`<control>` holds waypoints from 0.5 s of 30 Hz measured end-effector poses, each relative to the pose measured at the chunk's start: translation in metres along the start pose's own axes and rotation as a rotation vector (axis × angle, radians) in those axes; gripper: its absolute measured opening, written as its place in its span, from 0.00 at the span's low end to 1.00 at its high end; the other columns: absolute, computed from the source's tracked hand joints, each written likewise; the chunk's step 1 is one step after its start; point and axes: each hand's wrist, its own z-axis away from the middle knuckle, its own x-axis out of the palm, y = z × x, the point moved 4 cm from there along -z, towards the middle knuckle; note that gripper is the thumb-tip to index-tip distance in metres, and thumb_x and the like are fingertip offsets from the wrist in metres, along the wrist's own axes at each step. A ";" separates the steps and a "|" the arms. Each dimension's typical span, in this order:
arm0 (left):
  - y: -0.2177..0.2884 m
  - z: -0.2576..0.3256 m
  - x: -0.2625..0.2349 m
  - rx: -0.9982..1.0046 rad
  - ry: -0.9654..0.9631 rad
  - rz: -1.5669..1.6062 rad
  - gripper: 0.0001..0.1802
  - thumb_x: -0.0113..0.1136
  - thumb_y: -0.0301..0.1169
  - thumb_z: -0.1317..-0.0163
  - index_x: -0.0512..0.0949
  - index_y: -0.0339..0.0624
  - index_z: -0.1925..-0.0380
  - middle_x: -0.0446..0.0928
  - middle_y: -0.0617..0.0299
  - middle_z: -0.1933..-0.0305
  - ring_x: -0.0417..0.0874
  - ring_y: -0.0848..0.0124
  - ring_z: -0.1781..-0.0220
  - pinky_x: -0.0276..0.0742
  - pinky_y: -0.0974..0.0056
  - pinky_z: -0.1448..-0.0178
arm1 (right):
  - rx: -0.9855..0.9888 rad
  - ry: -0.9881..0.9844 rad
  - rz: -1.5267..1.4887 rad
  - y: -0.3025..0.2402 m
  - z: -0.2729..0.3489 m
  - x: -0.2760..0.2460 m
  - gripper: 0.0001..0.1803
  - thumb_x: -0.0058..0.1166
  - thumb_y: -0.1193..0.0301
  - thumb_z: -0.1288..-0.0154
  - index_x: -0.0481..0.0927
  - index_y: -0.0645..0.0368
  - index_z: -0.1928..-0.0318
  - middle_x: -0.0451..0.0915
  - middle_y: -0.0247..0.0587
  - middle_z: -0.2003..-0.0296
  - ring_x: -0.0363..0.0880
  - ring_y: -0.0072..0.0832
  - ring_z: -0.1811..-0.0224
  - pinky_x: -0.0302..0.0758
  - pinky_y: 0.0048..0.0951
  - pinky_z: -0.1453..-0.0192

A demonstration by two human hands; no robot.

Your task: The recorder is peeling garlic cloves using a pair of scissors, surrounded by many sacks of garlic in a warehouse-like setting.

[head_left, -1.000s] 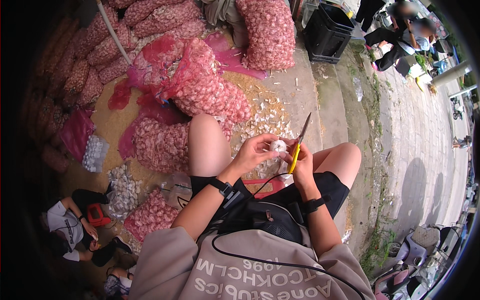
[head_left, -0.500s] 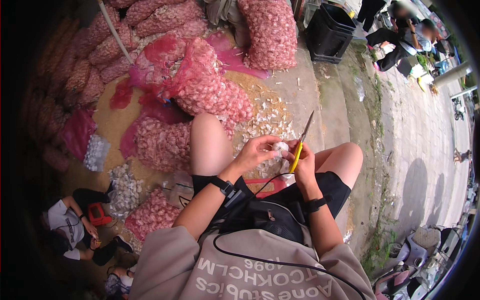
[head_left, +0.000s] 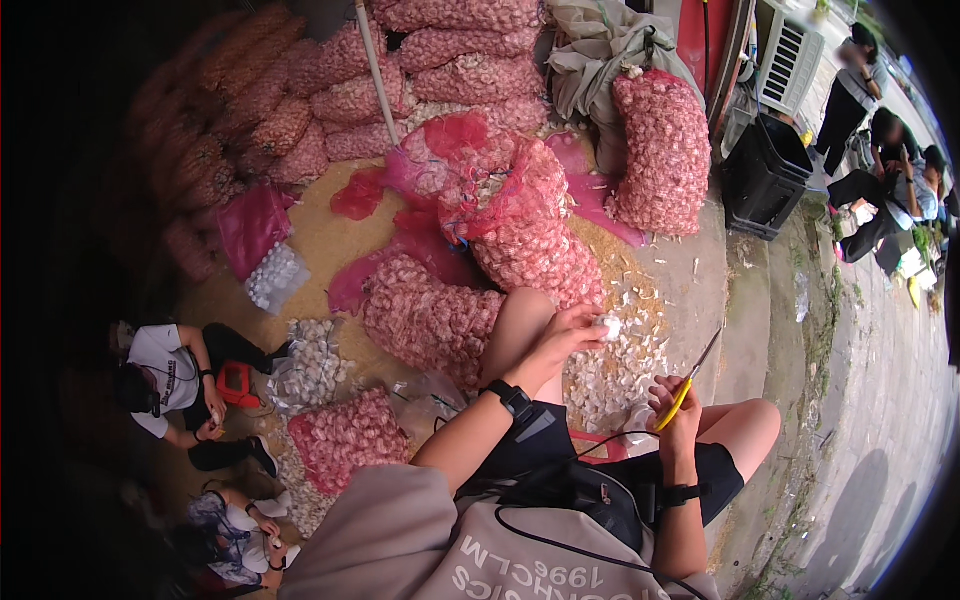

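My left hand [head_left: 572, 335] is closed on a white garlic bulb [head_left: 609, 327], its fingertips wrapped round it above the littered ground beside my knee. Lower and to the right, my right hand [head_left: 677, 412] grips yellow-handled scissors [head_left: 676, 402], the metal blades pointing up and away to the right. A gap separates the bulb from the scissors. Beneath my hands lie white garlic peelings and trimmings [head_left: 630, 375]. Just beyond my left knee, a pink net sack of garlic [head_left: 425, 320] rests on the ground.
A pile of garlic sacks [head_left: 460, 80] lines the back, and another full sack [head_left: 660, 155] stands upright. A black bin [head_left: 766, 180] is at the right. Two co-workers sit low at the left by bagged white bulbs [head_left: 310, 365]. More people are at the far right.
My left hand has drawn apart from my right, carrying the garlic bulb away to the left. The scissors stay in my right hand. The whole view has swung left.
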 end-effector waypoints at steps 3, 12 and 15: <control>0.031 -0.002 -0.040 0.011 0.044 0.344 0.19 0.62 0.26 0.31 0.73 0.42 0.41 0.81 0.57 0.44 0.83 0.66 0.44 0.81 0.62 0.42 | 0.019 -0.002 -0.007 0.004 -0.001 -0.001 0.12 0.58 0.79 0.29 0.74 0.61 0.48 0.84 0.42 0.54 0.85 0.29 0.56 0.83 0.27 0.54; 0.041 0.070 -0.219 0.254 0.597 0.154 0.23 0.66 0.26 0.35 0.74 0.47 0.41 0.83 0.60 0.48 0.84 0.68 0.50 0.78 0.65 0.51 | 0.145 0.015 0.043 0.010 -0.002 -0.001 0.15 0.63 0.74 0.31 0.75 0.59 0.47 0.82 0.35 0.62 0.82 0.25 0.67 0.79 0.24 0.64; 0.019 0.122 -0.278 0.210 0.730 0.070 0.22 0.67 0.26 0.38 0.76 0.49 0.43 0.84 0.64 0.52 0.83 0.74 0.56 0.75 0.69 0.59 | 0.102 -0.071 -0.018 0.019 -0.008 -0.016 0.14 0.61 0.72 0.28 0.75 0.59 0.46 0.82 0.37 0.59 0.81 0.23 0.64 0.76 0.21 0.62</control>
